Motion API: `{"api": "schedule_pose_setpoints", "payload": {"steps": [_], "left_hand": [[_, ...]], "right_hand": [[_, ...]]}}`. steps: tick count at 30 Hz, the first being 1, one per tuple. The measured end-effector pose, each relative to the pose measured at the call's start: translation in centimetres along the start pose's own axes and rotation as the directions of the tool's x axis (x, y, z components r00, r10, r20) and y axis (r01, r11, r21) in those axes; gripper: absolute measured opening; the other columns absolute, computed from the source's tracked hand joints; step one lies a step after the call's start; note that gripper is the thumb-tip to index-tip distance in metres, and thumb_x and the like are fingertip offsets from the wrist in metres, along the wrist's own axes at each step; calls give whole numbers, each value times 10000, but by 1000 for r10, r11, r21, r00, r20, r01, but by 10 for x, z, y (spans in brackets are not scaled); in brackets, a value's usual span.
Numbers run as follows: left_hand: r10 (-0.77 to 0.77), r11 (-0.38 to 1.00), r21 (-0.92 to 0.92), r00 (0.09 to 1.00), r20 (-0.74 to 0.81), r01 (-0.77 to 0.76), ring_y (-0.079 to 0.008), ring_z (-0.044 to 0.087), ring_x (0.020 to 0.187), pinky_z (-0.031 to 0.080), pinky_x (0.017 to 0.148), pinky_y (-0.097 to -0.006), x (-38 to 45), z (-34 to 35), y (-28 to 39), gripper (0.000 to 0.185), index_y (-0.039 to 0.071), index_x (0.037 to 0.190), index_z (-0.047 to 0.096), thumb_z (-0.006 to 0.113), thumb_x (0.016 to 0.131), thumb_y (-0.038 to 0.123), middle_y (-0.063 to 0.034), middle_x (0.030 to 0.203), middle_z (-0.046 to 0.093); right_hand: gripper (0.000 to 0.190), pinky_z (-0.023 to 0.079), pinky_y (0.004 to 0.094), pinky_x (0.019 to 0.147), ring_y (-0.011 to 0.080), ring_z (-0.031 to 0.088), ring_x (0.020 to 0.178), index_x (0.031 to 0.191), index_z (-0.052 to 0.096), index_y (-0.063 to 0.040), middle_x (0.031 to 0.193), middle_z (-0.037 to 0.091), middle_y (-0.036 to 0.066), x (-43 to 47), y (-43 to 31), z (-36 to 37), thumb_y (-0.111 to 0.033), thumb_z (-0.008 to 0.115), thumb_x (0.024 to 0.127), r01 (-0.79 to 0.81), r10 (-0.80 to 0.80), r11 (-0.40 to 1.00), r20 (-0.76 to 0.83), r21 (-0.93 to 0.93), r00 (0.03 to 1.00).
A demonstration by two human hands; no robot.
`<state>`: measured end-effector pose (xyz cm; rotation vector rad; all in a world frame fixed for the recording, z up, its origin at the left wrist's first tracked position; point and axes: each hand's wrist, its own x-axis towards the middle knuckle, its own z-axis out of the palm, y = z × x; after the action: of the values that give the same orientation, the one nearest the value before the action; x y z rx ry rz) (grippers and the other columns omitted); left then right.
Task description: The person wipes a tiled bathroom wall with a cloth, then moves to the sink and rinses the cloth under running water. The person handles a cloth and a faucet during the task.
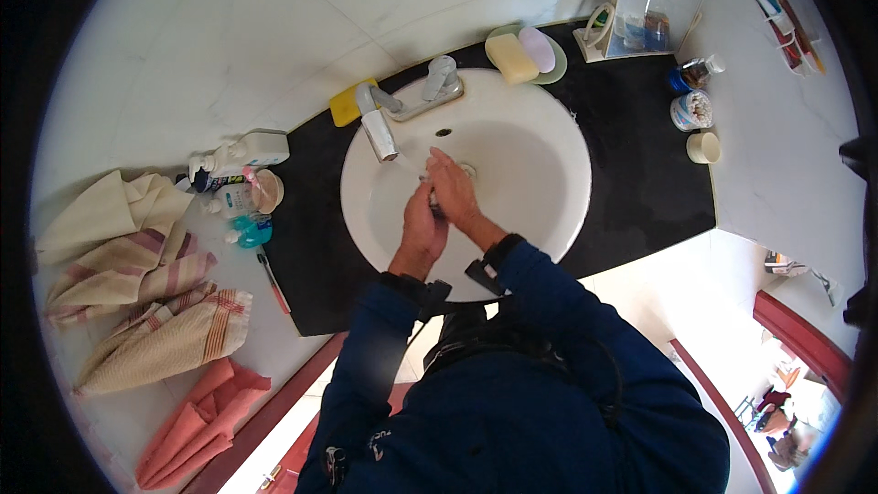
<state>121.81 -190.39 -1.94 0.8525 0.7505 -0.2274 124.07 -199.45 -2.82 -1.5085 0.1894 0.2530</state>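
Over the white oval washbasin [549,171], my left hand [423,223] and my right hand [453,185] are pressed together, palms towards each other. A small pale and dark patch shows between them, too hidden to name. Just to their upper left hangs the spout of the chrome tap [379,135]. A thin stream of water [410,163] seems to run from it onto my fingers. The tap's lever [441,77] is at the basin's back rim. Beyond my right fingertips, the drain [468,170] is partly covered. Whether either hand grips anything is unclear.
A yellow sponge [346,104] lies behind the spout. Soap bars [511,59] rest on a green dish [558,62]. Pump bottles [264,149] crowd the black counter's [638,206] left end; a cotton-swab tub [691,110] stands right. Towels [171,329] hang left.
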Motion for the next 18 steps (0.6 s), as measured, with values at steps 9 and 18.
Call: {"api": "schedule_pose_setpoints", "payload": {"steps": [9, 18], "left_hand": [[-64, 995, -78, 995, -78, 58, -215, 654, 1047, 538, 953, -394, 6, 8, 8, 380, 98, 1180, 612, 485, 1069, 438, -70, 1146, 676], [-196, 943, -251, 974, 116, 220, -287, 543, 1319, 420, 1150, -450, 12, 4, 20, 614, 70, 1427, 501, 287, 1102, 544, -118, 1415, 573]], "right_hand": [[437, 410, 470, 1116, 454, 475, 1359, 1382, 577, -32, 1501, 483, 260, -3, -28, -6, -217, 554, 987, 10, -4, 999, 149, -39, 989], [367, 498, 485, 963, 402, 632, 1087, 1173, 695, -31, 1171, 683, 221, 1, -1, 4, -288, 667, 913, 340, -347, 921, -4, -190, 938]]}}
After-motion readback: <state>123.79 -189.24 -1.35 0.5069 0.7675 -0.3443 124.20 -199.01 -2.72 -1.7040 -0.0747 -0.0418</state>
